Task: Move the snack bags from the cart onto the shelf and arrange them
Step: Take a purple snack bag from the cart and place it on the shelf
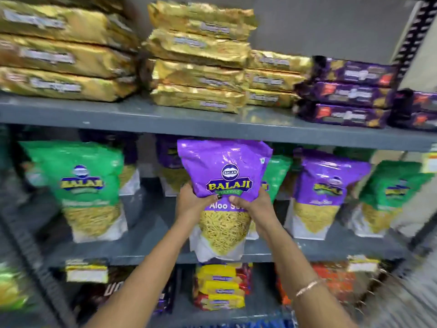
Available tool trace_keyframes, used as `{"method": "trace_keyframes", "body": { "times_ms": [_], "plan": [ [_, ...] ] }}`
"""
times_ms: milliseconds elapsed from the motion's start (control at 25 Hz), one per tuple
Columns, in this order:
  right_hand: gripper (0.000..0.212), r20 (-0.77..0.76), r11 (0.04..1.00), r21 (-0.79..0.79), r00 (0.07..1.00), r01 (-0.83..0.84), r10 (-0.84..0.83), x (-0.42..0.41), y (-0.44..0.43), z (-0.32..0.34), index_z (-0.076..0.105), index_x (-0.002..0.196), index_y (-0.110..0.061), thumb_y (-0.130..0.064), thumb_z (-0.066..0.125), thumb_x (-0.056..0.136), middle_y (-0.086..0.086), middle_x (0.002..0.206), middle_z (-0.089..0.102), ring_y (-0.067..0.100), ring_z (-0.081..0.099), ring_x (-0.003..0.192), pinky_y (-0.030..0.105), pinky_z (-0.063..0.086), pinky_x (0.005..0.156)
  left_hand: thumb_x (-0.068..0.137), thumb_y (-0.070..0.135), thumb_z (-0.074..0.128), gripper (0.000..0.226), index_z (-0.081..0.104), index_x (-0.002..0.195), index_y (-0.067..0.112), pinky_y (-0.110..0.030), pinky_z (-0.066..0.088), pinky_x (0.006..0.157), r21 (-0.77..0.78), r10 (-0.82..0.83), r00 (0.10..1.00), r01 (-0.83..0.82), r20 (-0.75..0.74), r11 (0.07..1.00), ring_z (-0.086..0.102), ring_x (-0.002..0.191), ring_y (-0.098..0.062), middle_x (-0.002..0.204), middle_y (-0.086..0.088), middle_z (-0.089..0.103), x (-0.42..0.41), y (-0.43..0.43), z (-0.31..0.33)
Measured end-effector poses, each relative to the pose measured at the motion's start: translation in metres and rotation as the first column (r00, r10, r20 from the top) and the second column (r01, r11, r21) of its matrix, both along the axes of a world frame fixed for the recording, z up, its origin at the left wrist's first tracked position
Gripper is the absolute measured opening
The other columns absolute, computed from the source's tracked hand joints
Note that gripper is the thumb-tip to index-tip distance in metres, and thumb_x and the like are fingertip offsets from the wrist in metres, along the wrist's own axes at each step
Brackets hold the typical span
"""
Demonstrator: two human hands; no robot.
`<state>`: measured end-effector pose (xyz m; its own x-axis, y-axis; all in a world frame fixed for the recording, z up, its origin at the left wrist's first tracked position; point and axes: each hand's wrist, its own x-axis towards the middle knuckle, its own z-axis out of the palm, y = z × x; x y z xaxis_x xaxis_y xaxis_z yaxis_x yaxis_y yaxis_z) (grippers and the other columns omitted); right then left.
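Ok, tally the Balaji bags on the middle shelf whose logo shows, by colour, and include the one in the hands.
Purple: 2, the held purple bag and the standing purple bag
Green: 3 green bags
Total: 5
Bags mostly hidden behind are not counted.

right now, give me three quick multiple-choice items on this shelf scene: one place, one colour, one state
1. Where are the gold packs?
A. top shelf
B. middle shelf
C. floor

2. What colour is the held bag?
A. green
B. purple
C. red

3. How is that bag held?
A. left hand only
B. both hands
C. by nobody

Answers:
1 A, they lie stacked above the grey shelf board.
2 B, its top is purple.
3 B, the left hand and right hand grip its middle.
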<state>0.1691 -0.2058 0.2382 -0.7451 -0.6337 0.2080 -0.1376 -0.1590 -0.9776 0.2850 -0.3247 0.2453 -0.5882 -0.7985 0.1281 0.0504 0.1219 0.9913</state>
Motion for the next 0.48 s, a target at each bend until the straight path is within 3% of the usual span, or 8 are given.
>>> {"method": "trace_keyframes", "body": {
  "times_ms": [240, 400, 480],
  "plan": [
    [0.049, 0.026, 0.999, -0.010, 0.999, -0.036, 0.037, 0.027, -0.086, -0.022, 0.059, 0.107, -0.010, 0.006, 0.074, 0.063, 0.007, 0.097, 0.070, 0.014, 0.066, 0.080, 0.026, 0.056, 0.076, 0.055, 0.005, 0.080, 0.048, 0.059, 0.098, 0.014, -0.038, 0.052, 0.079, -0.030, 0.050, 0.997, -0.048, 0.050, 0.998, 0.062, 0.089, -0.020, 0.097, -0.012, 0.068, 0.030, -0.076, -0.015],
    [0.046, 0.002, 0.999, 0.022, 0.999, -0.045, 0.045, 0.024, -0.118, -0.044, 0.060, 0.103, -0.016, 0.002, 0.076, 0.063, 0.009, 0.103, 0.068, 0.022, 0.064, 0.090, 0.039, 0.052, 0.086, 0.039, 0.027, 0.081, 0.078, 0.060, 0.111, 0.006, -0.039, 0.052, 0.084, -0.023, 0.034, 0.998, -0.033, 0.055, 0.999, 0.063, 0.090, -0.021, 0.107, -0.013, 0.068, 0.029, -0.102, -0.032],
    [0.045, 0.005, 0.998, 0.049, 0.999, -0.032, 0.032, 0.022, -0.122, -0.055, 0.059, 0.103, -0.017, 0.000, 0.076, 0.065, 0.008, 0.103, 0.068, 0.022, 0.064, 0.092, 0.038, 0.052, 0.086, 0.043, 0.020, 0.081, 0.075, 0.058, 0.113, 0.004, -0.035, 0.053, 0.083, 0.001, 0.023, 0.998, -0.023, 0.059, 1.000, 0.063, 0.085, -0.018, 0.107, -0.012, 0.066, 0.029, -0.104, -0.042]
  ]
}}
